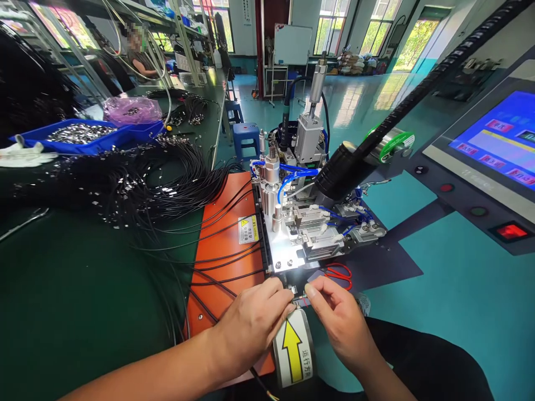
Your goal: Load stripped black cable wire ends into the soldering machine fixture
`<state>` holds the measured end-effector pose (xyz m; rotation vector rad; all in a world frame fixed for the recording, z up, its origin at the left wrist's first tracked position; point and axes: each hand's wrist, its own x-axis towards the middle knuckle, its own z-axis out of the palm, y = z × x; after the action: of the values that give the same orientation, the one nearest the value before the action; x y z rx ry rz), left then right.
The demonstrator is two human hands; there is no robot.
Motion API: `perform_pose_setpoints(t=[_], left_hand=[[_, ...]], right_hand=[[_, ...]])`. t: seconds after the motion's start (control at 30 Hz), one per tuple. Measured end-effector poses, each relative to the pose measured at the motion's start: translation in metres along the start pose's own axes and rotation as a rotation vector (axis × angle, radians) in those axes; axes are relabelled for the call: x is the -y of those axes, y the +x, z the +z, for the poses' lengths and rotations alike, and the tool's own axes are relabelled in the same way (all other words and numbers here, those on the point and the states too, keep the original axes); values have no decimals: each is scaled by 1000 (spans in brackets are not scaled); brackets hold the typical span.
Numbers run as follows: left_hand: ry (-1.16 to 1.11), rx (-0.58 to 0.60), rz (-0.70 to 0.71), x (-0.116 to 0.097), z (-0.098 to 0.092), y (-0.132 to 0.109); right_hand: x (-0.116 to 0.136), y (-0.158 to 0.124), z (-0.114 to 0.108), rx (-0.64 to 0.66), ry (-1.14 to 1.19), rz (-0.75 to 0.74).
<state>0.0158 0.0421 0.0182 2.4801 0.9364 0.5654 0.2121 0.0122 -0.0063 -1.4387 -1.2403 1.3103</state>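
Note:
My left hand is closed at the front edge of the machine, its fingertips around a small metal part. Facing it, my right hand has thumb and index finger pinched together close to that part; whatever they hold is too small to name. Below the fingertips sits a rounded white guard with a yellow arrow. Black cables run over the orange plate to the machine's left side. One cable with bare coloured wire ends hangs beneath my left wrist.
Red-handled scissors lie just behind my right hand. Bundled cables and a blue tray of metal parts cover the bench at left. A control panel stands at right. Another person sits at the far left.

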Motion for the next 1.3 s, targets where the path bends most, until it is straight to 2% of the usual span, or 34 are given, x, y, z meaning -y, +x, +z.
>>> perform_pose_setpoints(t=[0.2,0.47,0.9,1.3], left_hand=[[10,-15,2,-2,-11,-7],[45,-113,1,7,1,-17],[61,-103,-3,10,5,-18],[111,-68,1,7,-1,-15]], right_hand=[[-6,3,4,18,33,4],[-15,7,13,-40,-55,39],[-14,8,16,-78,-123,68],[-12,8,18,-101,-142,61]])
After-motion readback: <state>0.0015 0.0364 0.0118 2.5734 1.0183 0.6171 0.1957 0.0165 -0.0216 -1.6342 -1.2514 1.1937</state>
